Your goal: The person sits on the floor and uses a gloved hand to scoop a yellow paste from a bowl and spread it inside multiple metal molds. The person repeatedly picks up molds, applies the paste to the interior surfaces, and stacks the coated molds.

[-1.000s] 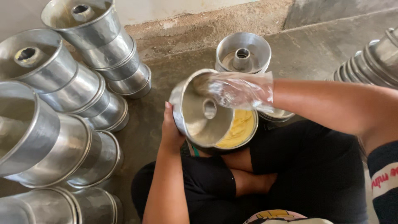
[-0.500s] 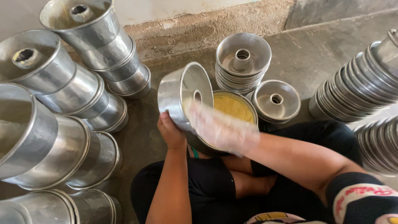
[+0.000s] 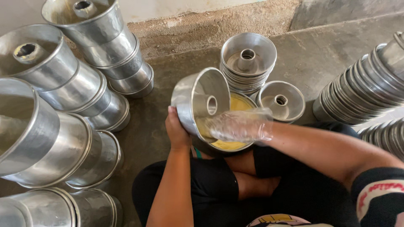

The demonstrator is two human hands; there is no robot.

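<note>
I am gripping the tube pan (image 3: 201, 105) by its outer wall with my left hand (image 3: 176, 131), tilting its mouth toward me over the yellow bowl (image 3: 235, 126). My gloved right hand (image 3: 235, 125), fingers loosely spread and holding nothing, is reaching into the pan beside the bowl, wiping its inside.

Right hand (image 3: 237, 125) covers the pan's (image 3: 201, 103) lower rim and part of the yellow bowl (image 3: 235, 145); fingertips blurred under the glove.
</note>
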